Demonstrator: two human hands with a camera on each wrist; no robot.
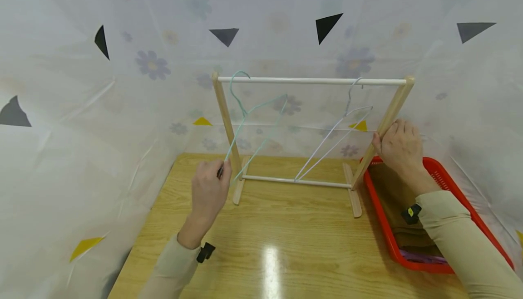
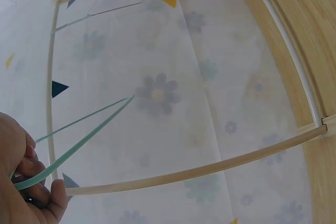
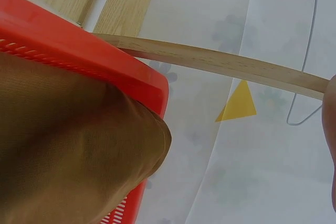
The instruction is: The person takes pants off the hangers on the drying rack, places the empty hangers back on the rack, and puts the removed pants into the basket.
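My left hand grips one corner of a mint-green clothes hanger. The hanger's hook is up at the top rail of a small clothes rack, near its left end. In the left wrist view the green hanger runs out from between thumb and fingers. My right hand holds the right wooden post of the rack partway up. A pale lilac hanger hangs from the rail near that post, its body slanting down to the left.
A red plastic basket stands right of the rack, beneath my right forearm. Brown cloth and something purple lie in it. The rack's feet rest on the wood-grain table. Flower-patterned sheeting closes off the back and sides.
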